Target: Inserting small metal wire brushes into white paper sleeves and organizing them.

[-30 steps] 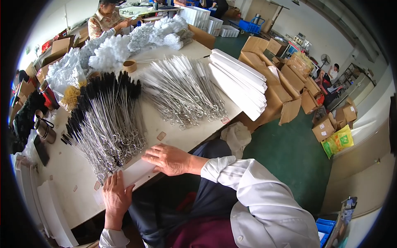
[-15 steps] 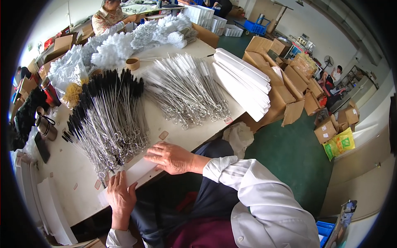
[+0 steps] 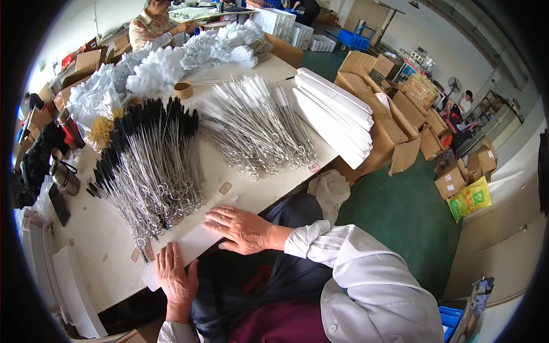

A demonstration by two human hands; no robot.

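Note:
A narrow white strip, perhaps a paper or plastic sleeve (image 3: 195, 242), lies along the near table edge. On its left end rests my left hand (image 3: 176, 279), fingers stretched flat and thumb apart. My right hand (image 3: 245, 230) lies over the strip's right part with its fingers extended. Just beyond the strip is a heap of wire-handled brushes with black bristles (image 3: 163, 154), their ring ends toward me. A second heap of wire brushes with white bristles (image 3: 260, 128) lies to its right. Stacked long white sleeves (image 3: 334, 114) sit at the table's right side.
Fluffy pale bundles (image 3: 194, 54) and a tape roll (image 3: 183, 89) lie at the back of the table. A metal flask (image 3: 64, 177) stands at the left. Opened cardboard boxes (image 3: 377, 108) stand right of the table. A person (image 3: 150, 28) sits across from me.
My left hand has shifted slightly right and toward me. The right hand has moved slightly right and nearer, and more of the white strip shows between the hands.

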